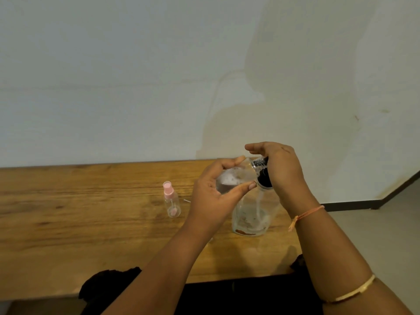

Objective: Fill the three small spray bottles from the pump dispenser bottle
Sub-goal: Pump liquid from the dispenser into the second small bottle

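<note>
A clear pump dispenser bottle (251, 215) stands on the wooden table (91, 223), a little liquid at its bottom. My right hand (281, 173) rests over its black pump head (263, 176), palm against it, fingers stretched out to the left. My left hand (216, 194) holds a small clear bottle (229, 180) tilted up at the pump's spout, thumb and fingers curled round it. A second small spray bottle (171, 201) with a pink cap stands upright on the table, left of my hands. No third small bottle can be seen.
A pale wall (159, 76) rises right behind the table's far edge. A thin short stick-like piece (187, 200) lies beside the pink-capped bottle. Dark cloth (109, 283) shows at the table's near edge. Floor and a dark skirting (363, 204) lie to the right.
</note>
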Available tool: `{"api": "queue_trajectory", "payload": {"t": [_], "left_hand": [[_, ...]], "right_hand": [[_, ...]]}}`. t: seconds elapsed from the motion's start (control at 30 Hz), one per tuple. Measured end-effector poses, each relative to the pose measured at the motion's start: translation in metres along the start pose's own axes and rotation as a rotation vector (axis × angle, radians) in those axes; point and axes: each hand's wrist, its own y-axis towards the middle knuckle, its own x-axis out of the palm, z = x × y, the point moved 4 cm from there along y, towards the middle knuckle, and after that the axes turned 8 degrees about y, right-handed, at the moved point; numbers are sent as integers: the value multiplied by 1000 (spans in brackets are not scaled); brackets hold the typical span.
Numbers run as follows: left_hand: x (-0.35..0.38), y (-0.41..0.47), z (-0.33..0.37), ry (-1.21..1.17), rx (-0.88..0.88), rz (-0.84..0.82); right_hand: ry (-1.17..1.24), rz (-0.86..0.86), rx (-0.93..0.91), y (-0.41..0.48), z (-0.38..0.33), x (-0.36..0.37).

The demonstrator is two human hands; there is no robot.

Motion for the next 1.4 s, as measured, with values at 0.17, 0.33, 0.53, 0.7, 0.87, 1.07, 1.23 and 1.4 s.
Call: {"api": "queue_trajectory", "payload": {"t": [0.17, 0.33, 0.53, 0.7, 0.87, 1.07, 1.23, 1.4], "left_hand": [[-2, 4, 2, 39, 23, -5], [-2, 6, -6, 29, -23, -11], [-2, 3, -5, 34, 1, 3], [-2, 4, 2, 55, 25, -21], [-1, 4, -6, 26, -6, -1], [-1, 1, -6, -2, -18, 4], [-4, 3, 3, 53, 33, -16], [-2, 6, 0, 18, -14, -50]], "right_hand": [[-42, -27, -11, 2, -5, 0], [-71, -3, -8, 5, 3, 1], [-15, -19, 10, 2, 3, 2], [-29, -27, -22, 1, -5, -3], [-149, -23, -36, 3, 2, 1], [-43, -13, 9, -1, 4, 2], [15, -23, -8, -2, -5, 0], [-39, -8, 3, 1, 0, -1]]}}
